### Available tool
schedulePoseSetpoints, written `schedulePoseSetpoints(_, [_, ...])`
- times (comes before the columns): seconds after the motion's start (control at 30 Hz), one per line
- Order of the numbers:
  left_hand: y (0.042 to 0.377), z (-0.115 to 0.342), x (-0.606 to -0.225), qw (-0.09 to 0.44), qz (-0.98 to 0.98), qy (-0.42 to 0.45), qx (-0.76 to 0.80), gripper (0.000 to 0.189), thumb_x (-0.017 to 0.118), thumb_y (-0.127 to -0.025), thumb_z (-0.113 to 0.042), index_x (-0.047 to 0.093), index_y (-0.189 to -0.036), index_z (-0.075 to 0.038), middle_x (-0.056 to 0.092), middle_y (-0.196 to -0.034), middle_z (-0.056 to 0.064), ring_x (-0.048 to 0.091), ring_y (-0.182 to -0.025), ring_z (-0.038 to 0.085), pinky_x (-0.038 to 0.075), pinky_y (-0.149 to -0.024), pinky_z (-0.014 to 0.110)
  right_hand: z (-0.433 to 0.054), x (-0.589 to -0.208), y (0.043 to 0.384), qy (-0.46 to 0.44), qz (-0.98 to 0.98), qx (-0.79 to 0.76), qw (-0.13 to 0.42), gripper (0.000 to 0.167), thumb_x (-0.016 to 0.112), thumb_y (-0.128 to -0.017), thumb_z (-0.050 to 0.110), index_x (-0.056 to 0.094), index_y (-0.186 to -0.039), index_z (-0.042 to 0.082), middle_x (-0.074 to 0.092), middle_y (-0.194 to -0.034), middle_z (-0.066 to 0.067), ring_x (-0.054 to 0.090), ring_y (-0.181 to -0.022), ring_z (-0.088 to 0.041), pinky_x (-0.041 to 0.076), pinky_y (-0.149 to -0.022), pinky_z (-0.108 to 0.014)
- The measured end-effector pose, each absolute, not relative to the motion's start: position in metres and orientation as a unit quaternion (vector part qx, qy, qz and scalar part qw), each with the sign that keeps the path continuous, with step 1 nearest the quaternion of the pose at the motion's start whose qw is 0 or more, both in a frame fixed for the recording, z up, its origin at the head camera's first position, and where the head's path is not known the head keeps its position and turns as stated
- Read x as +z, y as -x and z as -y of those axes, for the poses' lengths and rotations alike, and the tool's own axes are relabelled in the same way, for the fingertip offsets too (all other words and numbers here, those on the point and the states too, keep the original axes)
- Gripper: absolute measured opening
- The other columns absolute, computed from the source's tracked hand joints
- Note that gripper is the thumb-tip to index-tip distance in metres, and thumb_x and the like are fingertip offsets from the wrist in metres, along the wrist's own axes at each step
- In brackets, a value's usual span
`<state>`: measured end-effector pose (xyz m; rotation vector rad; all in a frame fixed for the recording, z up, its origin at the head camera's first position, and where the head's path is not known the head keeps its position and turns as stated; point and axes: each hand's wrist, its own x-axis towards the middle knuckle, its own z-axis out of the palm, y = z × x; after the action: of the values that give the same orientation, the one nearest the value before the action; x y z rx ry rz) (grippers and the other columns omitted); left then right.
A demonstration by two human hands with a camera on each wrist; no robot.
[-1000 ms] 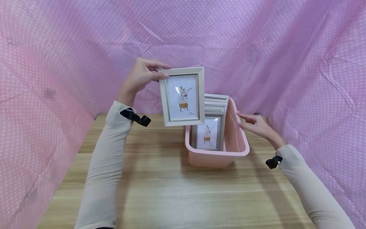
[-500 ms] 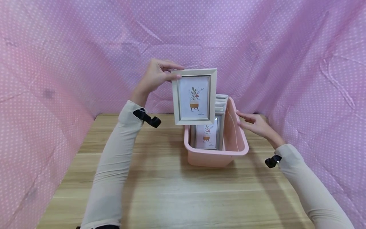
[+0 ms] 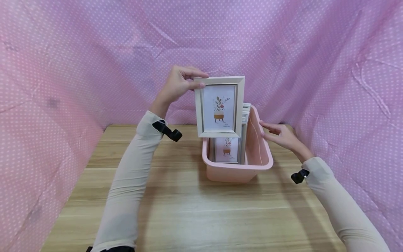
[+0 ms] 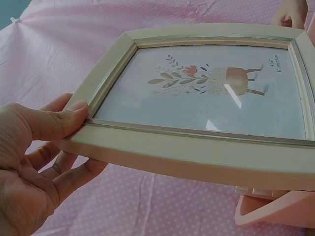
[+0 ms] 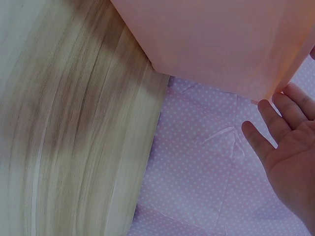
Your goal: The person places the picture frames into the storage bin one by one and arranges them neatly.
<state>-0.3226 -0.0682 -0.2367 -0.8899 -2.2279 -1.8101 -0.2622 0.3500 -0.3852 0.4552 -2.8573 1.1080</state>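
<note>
My left hand point(image 3: 177, 84) pinches a cream picture frame point(image 3: 219, 108) by its upper left corner, thumb on the front and fingers behind. Its flower-pot print faces the head camera. The frame hangs upright above a pink plastic bin point(image 3: 239, 166), overlapping its back left part. In the left wrist view, the thumb point(image 4: 69, 120) presses the border beside the glass. Several more frames stand in the bin; the front one point(image 3: 226, 155) bears a similar print and is partly covered. At the bin's right rim, my right hand point(image 3: 284, 136) touches the edge with extended fingers point(image 5: 258, 140).
The bin rests toward the back right of a wooden table point(image 3: 176, 210). Pink polka-dot cloth point(image 3: 201, 38) hangs behind and along both sides. A black wrist mount point(image 3: 168, 131) juts from the left sleeve, another mount point(image 3: 299, 176) from the right.
My left hand has carried the picture frame rightward, from beside the bin to over it. The right hand stays at the rim, and the bin has barely shifted left.
</note>
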Motion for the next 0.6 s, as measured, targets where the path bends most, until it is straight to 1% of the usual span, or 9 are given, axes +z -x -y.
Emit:
schedulePoseSetpoints(0.07, [0.322,0.067,-0.237,0.066,0.744,0.294,-0.597,0.024,0.080,-0.083,0.003,0.077,-0.107,0.002,0.073,-0.111,0.013,0.068,-0.083,0.019,0.062,-0.068,0.026,-0.351,-0.385,0.262,-0.149,0.922,0.356,0.018,0.051,0.074,-0.095,0.025,0.060,-0.144,0.018,0.057,-0.148,-0.006,0.061,-0.127,-0.030,0.051,-0.108,-0.040])
schedulePoseSetpoints(0.17, [0.321,0.064,-0.239,0.063,0.747,0.295,-0.592,0.024,0.080,-0.084,0.002,0.077,-0.108,0.002,0.073,-0.113,0.014,0.068,-0.085,0.019,0.062,-0.070,0.027,-0.353,-0.385,0.261,-0.146,0.924,0.353,0.015,0.053,0.074,-0.094,0.026,0.059,-0.144,0.019,0.056,-0.149,-0.006,0.062,-0.126,-0.032,0.050,-0.109,-0.043])
schedulePoseSetpoints(0.27, [0.321,0.062,-0.242,0.062,0.749,0.298,-0.589,0.025,0.080,-0.084,0.002,0.077,-0.109,0.002,0.073,-0.114,0.015,0.068,-0.086,0.019,0.063,-0.071,0.028,-0.353,-0.385,0.260,-0.147,0.926,0.346,0.017,0.053,0.074,-0.094,0.026,0.059,-0.144,0.019,0.056,-0.148,-0.006,0.062,-0.126,-0.032,0.051,-0.107,-0.039])
schedulePoseSetpoints(0.43, [0.323,0.056,-0.244,0.061,0.749,0.301,-0.586,0.026,0.080,-0.084,0.002,0.077,-0.109,0.001,0.073,-0.114,0.015,0.068,-0.084,0.020,0.063,-0.071,0.028,-0.353,-0.387,0.261,-0.155,0.922,0.354,0.022,0.051,0.074,-0.094,0.024,0.060,-0.143,0.017,0.058,-0.147,-0.007,0.062,-0.126,-0.032,0.052,-0.105,-0.027])
schedulePoseSetpoints(0.6, [0.324,0.051,-0.245,0.059,0.753,0.304,-0.581,0.025,0.080,-0.084,0.000,0.077,-0.109,-0.001,0.073,-0.116,0.014,0.065,-0.091,0.021,0.063,-0.073,0.028,-0.352,-0.386,0.262,-0.156,0.919,0.360,0.021,0.050,0.073,-0.095,0.024,0.060,-0.143,0.017,0.058,-0.147,-0.007,0.061,-0.127,-0.032,0.051,-0.105,-0.021])
